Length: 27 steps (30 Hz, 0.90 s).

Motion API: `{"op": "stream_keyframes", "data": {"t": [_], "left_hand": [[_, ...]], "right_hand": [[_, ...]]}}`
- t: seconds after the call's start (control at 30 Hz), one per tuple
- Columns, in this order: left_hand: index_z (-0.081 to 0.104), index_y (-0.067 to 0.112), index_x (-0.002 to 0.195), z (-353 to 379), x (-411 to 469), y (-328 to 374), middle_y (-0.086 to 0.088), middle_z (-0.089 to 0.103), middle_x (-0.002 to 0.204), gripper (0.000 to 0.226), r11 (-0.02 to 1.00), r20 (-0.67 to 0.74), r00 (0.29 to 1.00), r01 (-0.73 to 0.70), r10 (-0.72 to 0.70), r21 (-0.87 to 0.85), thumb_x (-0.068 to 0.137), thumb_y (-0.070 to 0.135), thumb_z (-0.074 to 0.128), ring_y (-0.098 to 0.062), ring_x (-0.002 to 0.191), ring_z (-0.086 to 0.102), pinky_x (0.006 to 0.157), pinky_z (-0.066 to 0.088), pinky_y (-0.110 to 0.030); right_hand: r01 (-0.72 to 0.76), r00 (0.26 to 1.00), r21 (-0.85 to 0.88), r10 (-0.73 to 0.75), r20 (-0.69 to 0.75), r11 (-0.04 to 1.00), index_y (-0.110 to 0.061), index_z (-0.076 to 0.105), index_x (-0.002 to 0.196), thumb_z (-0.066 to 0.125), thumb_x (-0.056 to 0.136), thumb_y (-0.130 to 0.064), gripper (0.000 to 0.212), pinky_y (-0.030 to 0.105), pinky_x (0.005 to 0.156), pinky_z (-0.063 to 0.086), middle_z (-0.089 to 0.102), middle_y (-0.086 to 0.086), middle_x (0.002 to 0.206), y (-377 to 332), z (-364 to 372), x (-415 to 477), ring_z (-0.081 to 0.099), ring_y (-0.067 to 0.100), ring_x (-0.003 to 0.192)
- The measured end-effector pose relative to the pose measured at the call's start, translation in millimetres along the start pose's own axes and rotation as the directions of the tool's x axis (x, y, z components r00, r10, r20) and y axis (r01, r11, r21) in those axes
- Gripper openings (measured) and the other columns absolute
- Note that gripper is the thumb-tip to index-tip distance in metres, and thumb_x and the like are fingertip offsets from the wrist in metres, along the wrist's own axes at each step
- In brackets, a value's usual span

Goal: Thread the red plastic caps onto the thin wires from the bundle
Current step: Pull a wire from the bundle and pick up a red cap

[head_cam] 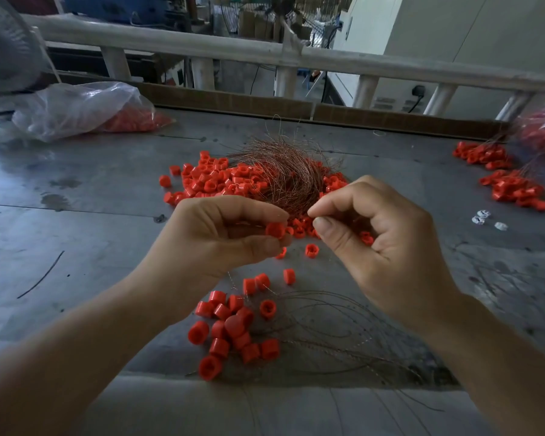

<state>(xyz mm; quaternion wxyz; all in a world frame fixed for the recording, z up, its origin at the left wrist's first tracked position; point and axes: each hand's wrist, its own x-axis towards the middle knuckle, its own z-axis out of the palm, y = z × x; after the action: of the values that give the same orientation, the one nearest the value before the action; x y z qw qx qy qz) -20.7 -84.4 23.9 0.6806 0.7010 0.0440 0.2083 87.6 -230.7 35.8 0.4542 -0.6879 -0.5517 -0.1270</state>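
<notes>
Left hand pinches one small red plastic cap between thumb and forefinger, above the grey metal desk. Right hand, other fingers curled in, nips thumb to forefinger on the near tip of the tangled bundle of thin coppery wires, just right of that cap. Loose red caps lie heaped around the bundle.
</notes>
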Motion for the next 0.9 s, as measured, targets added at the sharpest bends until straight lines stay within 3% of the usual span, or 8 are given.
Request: {"op": "stream_keyframes", "data": {"t": [0.3,0.73,0.83,0.9], "left_hand": [[0.074,0.023,0.08,3.4,-0.7,1.8,0.002,0.074,0.076,0.033,0.996,-0.012,0.997,-0.075,0.076,0.044,0.048,0.025,0.072,-0.011,0.072,0.07,0.064,0.052,-0.013],[0.075,0.025,0.082,2.2,-0.6,2.0,0.002,0.074,0.075,0.039,0.999,0.011,0.999,-0.03,0.03,-0.025,0.044,0.023,0.072,-0.011,0.072,0.071,0.063,0.052,-0.014],[0.075,0.024,0.084,-0.3,-0.9,2.4,-0.001,0.074,0.079,0.047,0.998,0.068,0.998,-0.007,0.011,-0.067,0.041,0.006,0.08,-0.013,0.075,0.071,0.065,0.053,-0.015],[0.075,0.023,0.088,-1.7,-0.4,0.9,-0.002,0.074,0.084,0.04,0.994,0.111,0.994,0.008,0.004,-0.106,0.057,-0.001,0.069,-0.014,0.08,0.07,0.068,0.053,-0.016]], "right_hand": [[-0.015,0.994,-0.015,0.017,0.108,1.0,-0.01,0.065,0.079,0.061,0.079,-0.008,0.005,0.003,0.062,0.035,0.049,-0.017,0.072,-3.0,6.9,-2.2,0.046,-0.007,0.068],[-0.056,0.991,-0.068,0.064,0.121,0.996,-0.011,0.066,0.078,0.06,0.078,-0.01,0.006,0.004,0.06,0.033,0.048,-0.018,0.07,-1.7,5.0,0.4,0.045,-0.006,0.065],[-0.058,0.99,-0.073,0.067,0.122,0.996,-0.01,0.066,0.078,0.059,0.078,-0.012,0.007,0.003,0.059,0.033,0.048,-0.019,0.07,-1.5,4.3,-0.1,0.045,-0.007,0.064],[-0.074,0.99,-0.064,0.081,0.12,0.995,-0.011,0.066,0.078,0.059,0.079,-0.014,0.008,0.004,0.058,0.033,0.051,-0.016,0.071,-0.8,3.1,0.6,0.047,-0.005,0.064]]}}
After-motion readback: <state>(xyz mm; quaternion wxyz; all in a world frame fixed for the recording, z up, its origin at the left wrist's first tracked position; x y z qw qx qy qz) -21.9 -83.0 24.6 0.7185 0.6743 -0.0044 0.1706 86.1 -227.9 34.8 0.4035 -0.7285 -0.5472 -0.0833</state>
